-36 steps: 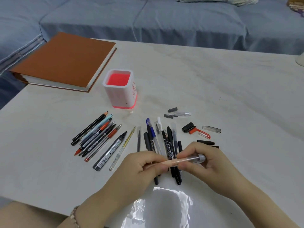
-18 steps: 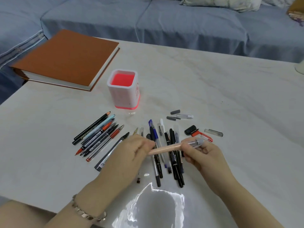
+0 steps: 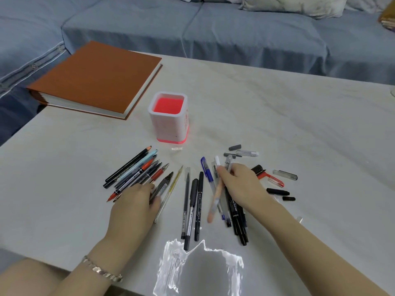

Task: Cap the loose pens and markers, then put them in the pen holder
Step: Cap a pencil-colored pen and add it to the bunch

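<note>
Looking from the near edge, I see a shiny patch point(image 3: 198, 268) on the table point(image 3: 299, 124), and just past it both hands sit among the loose pens point(image 3: 192, 206). The left hand point(image 3: 134, 206) lies over a black marker point(image 3: 163, 184); I cannot tell if its fingers hold it or only rest there. The right hand point(image 3: 241, 184) is pinched around the peach pen point(image 3: 214, 204) near its far end, which looks capped to me. The pen's long side runs from near me to away from me, a bit tilted. The pen holder point(image 3: 166, 127) stands farther off, ahead and to the left of that hand, its mouth facing up. I think the pen must be tipped upright to drop in. Only flat pens lie in between. Loose caps point(image 3: 285, 175) lie off to the right. A brown book point(image 3: 96, 77) and a blue sofa point(image 3: 235, 28) are farthest.
</note>
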Motion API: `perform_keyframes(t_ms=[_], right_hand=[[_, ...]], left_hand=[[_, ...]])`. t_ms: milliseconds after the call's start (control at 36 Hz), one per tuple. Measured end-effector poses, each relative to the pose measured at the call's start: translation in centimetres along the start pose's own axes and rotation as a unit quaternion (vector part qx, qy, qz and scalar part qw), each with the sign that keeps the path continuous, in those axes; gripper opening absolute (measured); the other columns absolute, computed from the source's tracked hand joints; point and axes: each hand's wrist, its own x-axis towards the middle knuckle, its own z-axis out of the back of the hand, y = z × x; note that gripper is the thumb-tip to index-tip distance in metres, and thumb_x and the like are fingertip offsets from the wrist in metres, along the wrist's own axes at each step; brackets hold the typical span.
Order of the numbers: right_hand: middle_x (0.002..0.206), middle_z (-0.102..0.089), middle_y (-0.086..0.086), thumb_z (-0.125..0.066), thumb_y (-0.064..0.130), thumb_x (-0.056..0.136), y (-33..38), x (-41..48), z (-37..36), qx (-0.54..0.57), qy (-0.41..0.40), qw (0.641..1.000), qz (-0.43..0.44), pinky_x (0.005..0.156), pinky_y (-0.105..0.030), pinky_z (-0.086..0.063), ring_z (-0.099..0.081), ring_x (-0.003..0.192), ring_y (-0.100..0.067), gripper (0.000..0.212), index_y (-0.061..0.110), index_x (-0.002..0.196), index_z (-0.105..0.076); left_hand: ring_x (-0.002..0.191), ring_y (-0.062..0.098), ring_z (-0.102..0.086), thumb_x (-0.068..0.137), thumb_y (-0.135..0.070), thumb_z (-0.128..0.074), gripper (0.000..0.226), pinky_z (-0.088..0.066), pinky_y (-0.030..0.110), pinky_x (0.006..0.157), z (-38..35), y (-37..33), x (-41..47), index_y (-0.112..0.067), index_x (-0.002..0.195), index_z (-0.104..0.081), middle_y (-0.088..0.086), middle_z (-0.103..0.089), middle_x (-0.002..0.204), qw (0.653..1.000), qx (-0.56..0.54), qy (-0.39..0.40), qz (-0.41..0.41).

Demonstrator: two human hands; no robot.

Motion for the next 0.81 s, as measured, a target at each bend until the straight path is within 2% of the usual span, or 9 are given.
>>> perform_keyframes(t_ms=[56,111,194,278,333,472,556,694,806], right_hand=[[0.053,-0.041,0.002,-0.041,0.031,0.094,0.0,0.2,0.0,-0.039,0.018,0.999,-0.005,0.039,-0.014,-0.032,-0.038,0.048,-0.011,0.042,0.014,0.055,-0.038],[0.055,-0.043,0.002,-0.043,0.031,0.093,-0.2,0.3,0.0,-0.073,0.026,0.997,-0.004,0.039,-0.015,-0.031,-0.041,0.051,-0.012,0.041,0.014,0.056,-0.038],[0.067,-0.049,0.002,-0.049,0.034,0.091,-0.5,0.3,-0.3,-0.097,0.011,0.995,0.018,0.052,-0.024,-0.034,-0.049,0.070,-0.017,0.024,0.012,0.082,-0.053],[0.070,-0.051,0.005,-0.053,0.032,0.089,-0.9,0.1,-0.3,-0.067,-0.022,0.997,0.022,0.068,-0.024,-0.037,-0.050,0.072,-0.011,0.037,0.014,0.121,-0.048],[0.072,-0.054,0.003,-0.052,0.026,0.090,-1.5,0.0,0.3,-0.084,-0.056,0.994,0.043,0.072,-0.025,-0.040,-0.052,0.072,-0.011,0.034,0.013,0.122,-0.050],[0.124,-0.050,-0.007,-0.043,0.006,0.091,-4.3,0.9,2.8,-0.272,-0.110,0.953,0.079,0.089,-0.030,-0.035,-0.041,0.114,-0.026,0.036,0.016,0.123,-0.055],[0.126,-0.048,-0.004,-0.047,0.020,0.092,-5.1,1.5,4.0,-0.336,-0.063,0.939,0.048,0.093,-0.034,-0.034,-0.038,0.118,-0.027,0.032,0.023,0.123,-0.054],[0.118,-0.051,-0.006,-0.054,0.025,0.089,-5.3,2.0,4.3,-0.322,-0.026,0.945,0.049,0.092,-0.034,-0.036,-0.043,0.113,-0.027,0.027,0.019,0.115,-0.059],[0.115,-0.055,-0.010,-0.055,0.019,0.089,-5.4,1.5,4.4,-0.257,-0.075,0.957,0.115,0.095,-0.031,-0.035,-0.048,0.111,-0.028,0.026,0.010,0.113,-0.060]], left_hand=[[0.068,0.023,-0.052,0.085,-0.018,-0.055,0.015,-0.039,0.031,0.053,-0.1,0.0,0.2,-0.011,0.072,-0.055,0.004,-0.054,0.073,1.000,0.003,-0.007,0.008],[0.063,0.023,-0.049,0.086,-0.015,-0.053,0.017,-0.035,0.030,0.053,-0.1,-0.2,0.2,-0.012,0.069,-0.049,0.003,-0.047,0.074,0.999,-0.025,-0.012,0.021],[0.071,0.021,-0.049,0.089,-0.012,-0.049,0.013,-0.034,0.029,0.061,0.1,-1.0,0.0,-0.008,0.097,-0.059,0.001,-0.045,0.090,0.996,-0.086,-0.018,0.024],[0.079,0.015,-0.048,0.091,-0.015,-0.047,0.028,-0.032,0.024,0.068,0.4,-1.9,-0.1,-0.010,0.117,-0.053,-0.004,-0.040,0.103,0.990,-0.134,-0.023,0.022],[0.083,0.014,-0.048,0.091,-0.018,-0.048,0.031,-0.032,0.022,0.071,0.6,-2.3,-0.1,-0.013,0.121,-0.052,-0.006,-0.042,0.106,0.988,-0.152,-0.025,0.025],[0.072,0.014,-0.045,0.089,-0.021,-0.051,0.028,-0.035,0.023,0.070,0.3,-2.6,0.1,-0.020,0.117,-0.054,-0.003,-0.056,0.091,0.980,-0.197,-0.003,0.023],[0.062,0.007,-0.046,0.089,-0.020,-0.052,0.019,-0.037,0.018,0.061,0.2,-2.8,0.0,-0.025,0.107,-0.056,-0.010,-0.056,0.077,0.973,-0.230,0.012,0.011],[0.075,0.000,-0.054,0.088,-0.017,-0.053,0.024,-0.037,0.000,0.064,0.4,-3.6,-0.4,-0.040,0.086,-0.048,-0.017,-0.058,0.083,0.969,-0.244,0.031,-0.019],[0.076,-0.001,-0.056,0.088,-0.018,-0.054,0.017,-0.038,0.001,0.064,0.1,-3.9,-0.7,-0.032,0.097,-0.056,-0.014,-0.061,0.086,0.965,-0.254,0.050,-0.031]])
